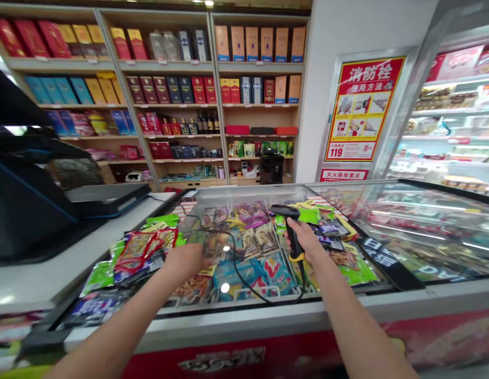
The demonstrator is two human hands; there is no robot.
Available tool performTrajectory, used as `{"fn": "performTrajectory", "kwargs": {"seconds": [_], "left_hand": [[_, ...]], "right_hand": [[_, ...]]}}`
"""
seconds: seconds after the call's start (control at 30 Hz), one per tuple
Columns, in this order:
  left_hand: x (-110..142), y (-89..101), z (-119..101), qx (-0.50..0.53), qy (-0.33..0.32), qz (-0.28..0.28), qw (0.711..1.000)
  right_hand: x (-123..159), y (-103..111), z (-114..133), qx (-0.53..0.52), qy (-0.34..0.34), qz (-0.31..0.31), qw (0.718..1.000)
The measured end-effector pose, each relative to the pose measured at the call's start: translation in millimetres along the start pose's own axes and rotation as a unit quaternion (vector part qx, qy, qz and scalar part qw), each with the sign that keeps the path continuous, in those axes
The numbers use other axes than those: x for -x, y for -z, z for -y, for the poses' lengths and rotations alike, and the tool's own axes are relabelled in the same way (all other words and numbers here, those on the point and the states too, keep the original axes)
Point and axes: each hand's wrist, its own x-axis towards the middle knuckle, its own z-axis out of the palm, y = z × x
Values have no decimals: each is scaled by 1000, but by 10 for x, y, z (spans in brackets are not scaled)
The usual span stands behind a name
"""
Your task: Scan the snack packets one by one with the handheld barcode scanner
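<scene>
A black handheld barcode scanner with a yellow trim at its base is gripped in my right hand, fingers wrapped around the handle. Its cable loops over the freezer's glass lid. My left hand hovers over the left part of the lid, smeared by motion, so its fingers cannot be made out. Beside it lies a pile of snack packets, with a red packet on top and green and purple ones below. Another pile of packets lies to the right of my right hand.
A dark counter machine stands on the white counter at left. Packaged food lies beneath the freezer glass. Boxes and bottles fill wooden shelves behind. A black strip divides the freezer lids; a lit display fridge is at right.
</scene>
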Motion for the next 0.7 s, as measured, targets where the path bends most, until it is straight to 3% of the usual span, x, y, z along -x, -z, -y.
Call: {"fn": "performTrajectory", "kwargs": {"seconds": [0.1, 0.17, 0.27, 0.37, 0.43, 0.57, 0.63, 0.7], "left_hand": [[347, 64, 401, -119, 43, 78, 989], [465, 30, 469, -116, 53, 89, 988], [427, -89, 481, -54, 45, 93, 993], [184, -204, 518, 82, 17, 66, 994], [-55, -240, 524, 213, 11, 18, 977], [-617, -243, 355, 472, 37, -108, 874], [-887, -271, 205, 534, 50, -162, 828], [-1115, -352, 65, 546, 62, -197, 812]], "right_hand": [[-28, -289, -32, 34, -15, 54, 998], [-46, -463, -44, 49, -28, 80, 995], [-66, -689, -40, 59, -36, 114, 991], [-92, -848, -6, 67, -38, 143, 987], [-131, -913, 26, 64, -45, 152, 985], [-270, -978, 70, 51, -41, 149, 987], [-345, -996, 66, 50, -30, 147, 987], [-401, -1008, 43, 51, -24, 149, 987]]}}
